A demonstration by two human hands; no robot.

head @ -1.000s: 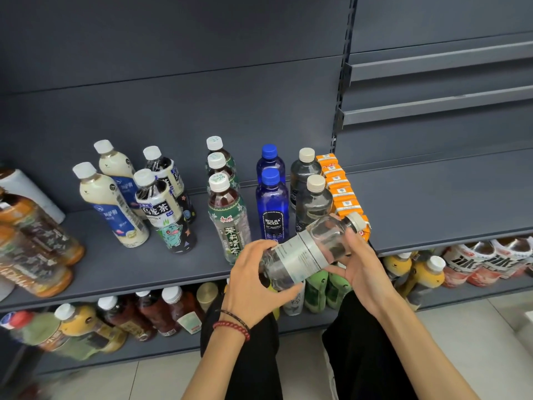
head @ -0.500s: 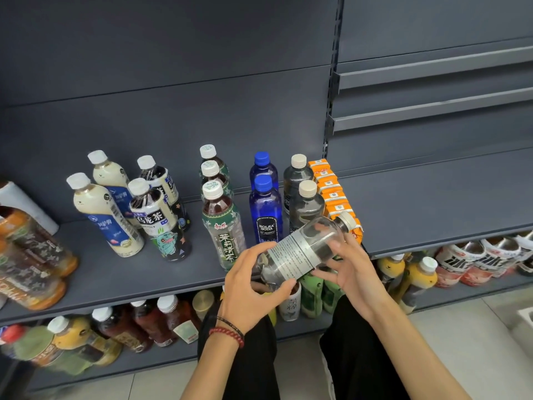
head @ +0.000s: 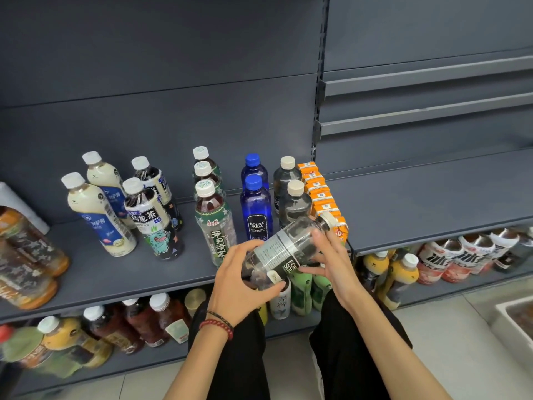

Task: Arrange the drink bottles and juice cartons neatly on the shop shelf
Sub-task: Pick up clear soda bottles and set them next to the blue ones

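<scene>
Two hands hold one clear bottle [head: 285, 249] at the front edge of the shelf [head: 115, 278], tilted with its cap toward two o'clock. The left hand [head: 242, 281] wraps the base from seven o'clock. The right hand [head: 331, 261] grips the shoulder from four o'clock, thumb on top. Since a second ago the bottle has barely travelled, but it has rolled in their grip: a black label panel now shows where pale print faced up. I'd guess the label is being turned to face front before the bottle goes down. The grey bottles [head: 294, 206] stand at twelve o'clock, with cartons [head: 320, 194] at one o'clock beside them, so that row's front looks like the spot.
</scene>
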